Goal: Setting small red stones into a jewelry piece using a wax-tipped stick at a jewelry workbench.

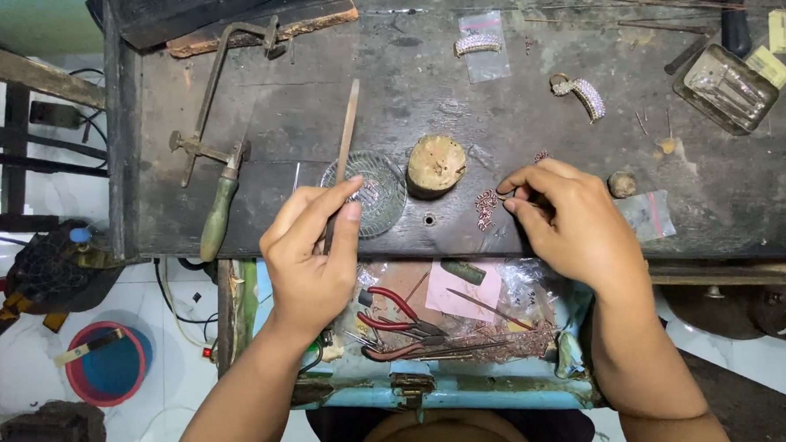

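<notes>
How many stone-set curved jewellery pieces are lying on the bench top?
2: one curved piece on a clear bag at the top centre, another curved piece to its right. Others may be hidden.

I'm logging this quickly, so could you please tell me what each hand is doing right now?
Left hand: closed on a flat metal file.
Right hand: fingers pinched on a small copper-coloured piece on the bench.

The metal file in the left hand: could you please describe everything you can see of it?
The file is a long, narrow, flat strip of dull grey-brown metal. It stands nearly straight away from the person across the dark wooden bench, leaning slightly right toward its far tip. The left hand grips its near end between thumb and fingers, which hide that end, so no handle can be seen. It passes along the left edge of a small ribbed glass dish; whether they touch is unclear.
</notes>
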